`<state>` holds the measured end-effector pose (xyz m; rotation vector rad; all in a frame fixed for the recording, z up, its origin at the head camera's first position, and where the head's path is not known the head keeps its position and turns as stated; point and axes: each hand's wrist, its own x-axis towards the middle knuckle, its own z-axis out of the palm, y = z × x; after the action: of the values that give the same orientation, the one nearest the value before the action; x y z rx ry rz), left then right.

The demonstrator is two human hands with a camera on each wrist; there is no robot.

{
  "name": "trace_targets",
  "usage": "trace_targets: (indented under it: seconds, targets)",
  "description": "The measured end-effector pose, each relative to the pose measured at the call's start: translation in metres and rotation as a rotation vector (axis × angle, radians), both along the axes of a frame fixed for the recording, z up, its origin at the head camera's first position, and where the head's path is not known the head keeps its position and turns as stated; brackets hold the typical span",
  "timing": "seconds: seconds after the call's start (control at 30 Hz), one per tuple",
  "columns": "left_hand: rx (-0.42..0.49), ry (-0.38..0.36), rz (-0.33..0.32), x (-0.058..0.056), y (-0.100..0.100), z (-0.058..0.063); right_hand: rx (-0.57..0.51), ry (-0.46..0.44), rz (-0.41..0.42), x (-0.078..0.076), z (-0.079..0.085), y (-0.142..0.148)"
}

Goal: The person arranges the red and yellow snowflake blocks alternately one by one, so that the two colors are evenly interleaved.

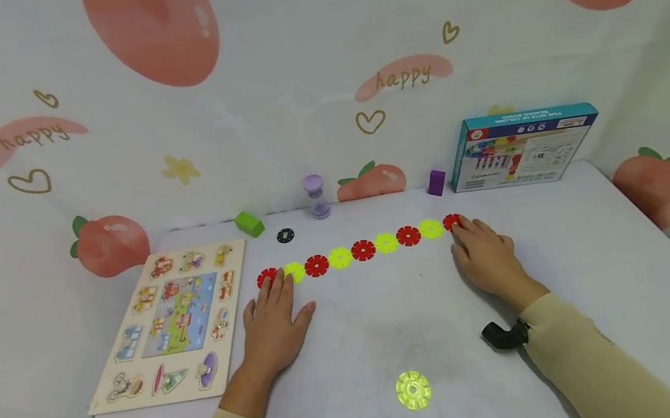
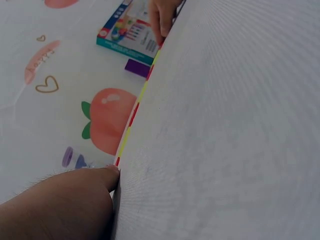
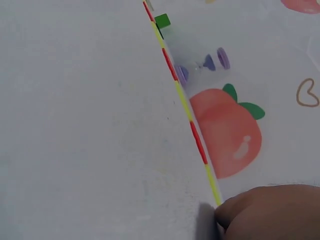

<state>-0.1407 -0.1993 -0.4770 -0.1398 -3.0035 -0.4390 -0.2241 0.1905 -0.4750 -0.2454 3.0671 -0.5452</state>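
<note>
Red and yellow notched flower-shaped discs lie in an alternating, slightly slanting row across the white table, with a red disc (image 1: 363, 249) near its middle. At the row's left end, my left hand (image 1: 274, 330) lies flat, fingers extended, its fingertips on the end red disc (image 1: 263, 276) and at the edge of the neighbouring yellow disc (image 1: 296, 272). My right hand (image 1: 487, 258) touches the right-end red disc (image 1: 450, 220) with its fingertips. Both wrist views see the row nearly edge-on, a thin striped line. Closer to me, a loose yellow disc (image 1: 413, 390) lies between the forearms.
A wooden picture puzzle board (image 1: 228, 254) lies left of my left hand. Along the back stand a green block (image 1: 249, 224), a purple sand timer (image 1: 317, 197), a purple block (image 1: 436, 183) and a toy box (image 1: 521, 148). A black round chip (image 1: 285, 235) lies behind the row.
</note>
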Motion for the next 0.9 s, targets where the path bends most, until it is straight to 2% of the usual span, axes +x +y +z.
trace_targets:
  seconds: [0.17, 0.6, 0.9]
  targets:
    - [-0.003, 0.010, -0.004, 0.000, 0.000, -0.001, -0.010, -0.011, 0.017, 0.004, 0.002, 0.002]
    - [0.007, 0.003, -0.007, 0.001, 0.000, 0.000, -0.027, -0.040, 0.076, 0.001, 0.003, 0.009]
    - [0.004, -0.001, -0.004, 0.000, -0.001, -0.002, -0.022, -0.012, 0.090, 0.004, 0.005, 0.011]
